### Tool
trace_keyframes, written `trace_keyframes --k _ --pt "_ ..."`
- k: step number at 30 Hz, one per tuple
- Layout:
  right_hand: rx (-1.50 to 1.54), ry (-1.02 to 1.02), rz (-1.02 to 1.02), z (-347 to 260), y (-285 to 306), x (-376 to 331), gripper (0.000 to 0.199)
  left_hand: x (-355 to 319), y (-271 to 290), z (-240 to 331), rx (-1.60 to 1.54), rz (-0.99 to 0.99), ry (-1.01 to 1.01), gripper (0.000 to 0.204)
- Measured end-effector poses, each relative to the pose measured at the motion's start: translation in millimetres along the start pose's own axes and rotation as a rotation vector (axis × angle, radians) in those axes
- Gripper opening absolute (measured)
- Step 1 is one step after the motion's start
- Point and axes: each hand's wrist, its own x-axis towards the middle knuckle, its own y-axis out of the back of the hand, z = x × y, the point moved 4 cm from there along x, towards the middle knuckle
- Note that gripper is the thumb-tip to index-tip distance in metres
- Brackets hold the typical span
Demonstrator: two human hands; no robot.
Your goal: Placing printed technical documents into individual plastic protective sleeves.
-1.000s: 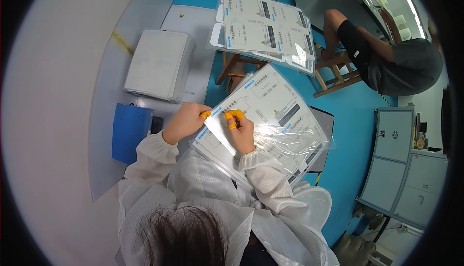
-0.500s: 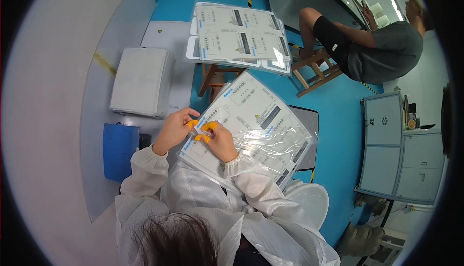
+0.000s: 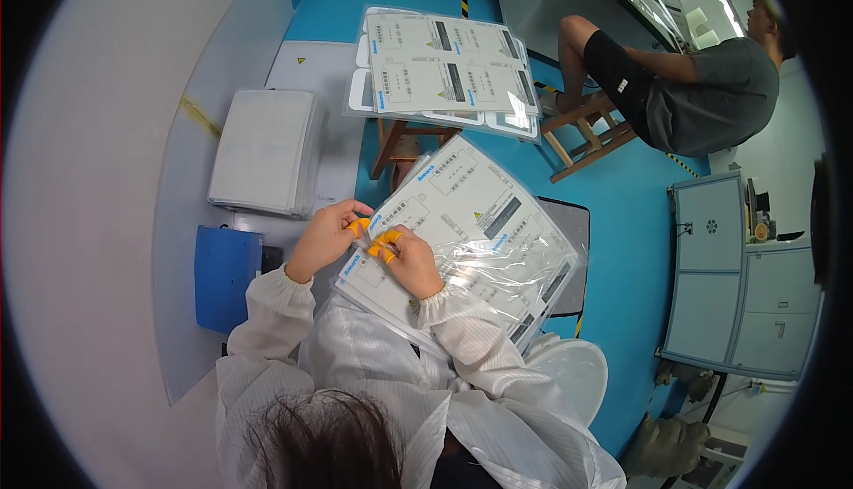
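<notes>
A stack of white printed sheets (image 3: 462,187) rests tilted across my lap, its labels in black and blue. Loose, wrinkled clear film (image 3: 480,262) lies over the middle of the top sheet. My left hand (image 3: 327,233) is at the left edge of the stack, thumb and a finger pinched on the printed sheet's edge, other fingers stretched. Right beside it, my right hand (image 3: 410,262) is closed in a pinch over the same edge; what lies between its fingertips is too small to make out. Orange finger cots (image 3: 388,237) cover several fingertips.
Ahead, more printed sheets (image 3: 426,67) lie on a wooden stool (image 3: 388,147). To the left are a white stacked block (image 3: 264,151) and a blue bin (image 3: 227,280). A white round stool (image 3: 577,373) is at my right. A seated person (image 3: 702,89) works far right, near grey cabinets (image 3: 706,267).
Both hands stay at the sheet's left edge, with the right fingers drawn slightly closer together. The whole view has shifted a little.
</notes>
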Motion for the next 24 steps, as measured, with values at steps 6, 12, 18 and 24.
trace_keyframes --k 6,12,18,24 --pt "0.064 0.04 0.086 -3.5 1.2 0.7 0.018 -2.3 2.4 -8.5 -0.074 -0.022 -0.008 0.027" --pt "0.06 0.025 0.028 -17.4 6.5 -2.6 0.025 -5.6 1.5 -2.6 -0.133 -0.025 0.042 0.029" --pt "0.043 -0.041 0.009 -7.4 2.1 -0.4 0.026 -5.4 -1.0 -1.8 -0.191 -0.065 0.027 0.029" --pt "0.004 -0.005 0.018 -8.1 1.4 -1.2 0.015 -6.3 -1.2 -4.1 -0.187 -0.068 0.06 0.03"
